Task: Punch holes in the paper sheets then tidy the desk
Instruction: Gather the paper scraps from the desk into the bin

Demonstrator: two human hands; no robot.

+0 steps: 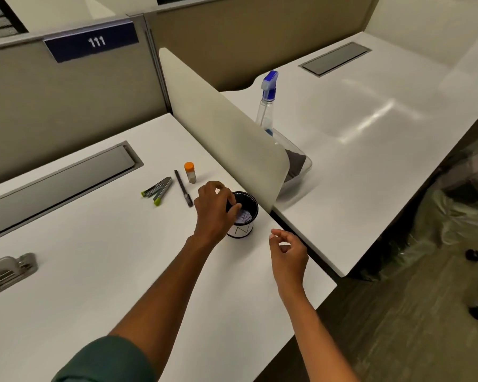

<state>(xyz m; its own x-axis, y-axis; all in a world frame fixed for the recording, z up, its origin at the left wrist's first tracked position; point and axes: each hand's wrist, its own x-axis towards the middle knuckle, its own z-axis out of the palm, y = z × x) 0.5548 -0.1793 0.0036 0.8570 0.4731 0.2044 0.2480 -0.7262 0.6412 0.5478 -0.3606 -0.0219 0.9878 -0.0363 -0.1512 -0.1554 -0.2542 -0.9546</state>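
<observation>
Desk glossy white laminate; spray bottle clear plastic; stapler metal.

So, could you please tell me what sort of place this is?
Most likely an open-plan office: a white desk set among cubicle partitions, one with a number plate reading 111, a white divider panel between neighbouring desks, and a stapler and pen lying out.

left hand over cup, right hand beside it

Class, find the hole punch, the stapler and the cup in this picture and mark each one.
hole punch (7, 271): head view, on its grey top lever.
stapler (158, 190): head view, on the grey body where its two arms meet.
cup (243, 230): head view, on the white front wall.
</observation>
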